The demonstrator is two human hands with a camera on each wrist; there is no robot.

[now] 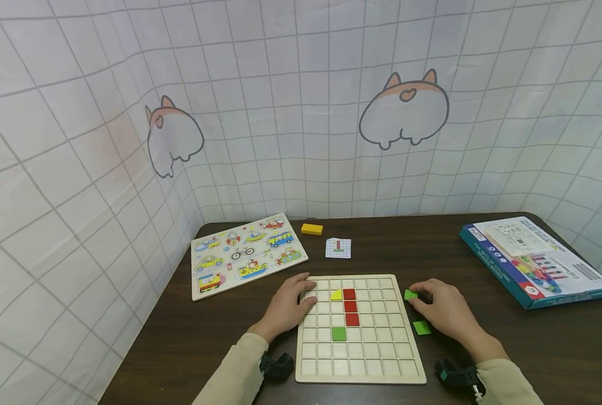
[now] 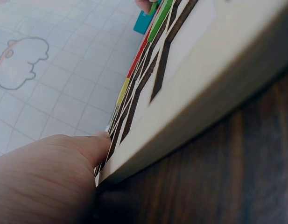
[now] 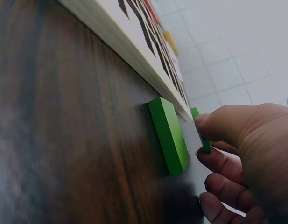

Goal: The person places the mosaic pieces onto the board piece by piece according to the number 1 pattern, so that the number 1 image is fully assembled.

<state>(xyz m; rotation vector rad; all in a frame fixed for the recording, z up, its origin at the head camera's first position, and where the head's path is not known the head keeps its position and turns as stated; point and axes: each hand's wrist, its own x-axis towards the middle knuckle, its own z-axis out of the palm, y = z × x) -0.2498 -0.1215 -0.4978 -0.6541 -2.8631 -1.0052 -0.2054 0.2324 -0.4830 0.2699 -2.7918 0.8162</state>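
Note:
A pale wooden grid board point(image 1: 381, 351) lies on the dark table. It carries a column of three red tiles point(image 1: 350, 306), a yellow tile point(image 1: 336, 295) beside the top one, and a green tile point(image 1: 338, 334) lower left. My left hand point(image 1: 286, 304) rests at the board's upper left edge, its thumb point(image 2: 94, 145) over the rim; the other fingers are hidden in the left wrist view. Between thumb and fingertips, my right hand point(image 1: 444, 308) pinches a small green block point(image 3: 202, 130) just off the board's right side. Another green block point(image 3: 169, 135) lies on the table below that hand.
A picture puzzle board point(image 1: 250, 256) lies at the back left. Behind the grid board are a yellow block point(image 1: 312, 229) and a small printed pattern card point(image 1: 338, 248). A flat blue-edged box point(image 1: 538, 261) sits at the back right, before a gridded curtain point(image 1: 301, 112).

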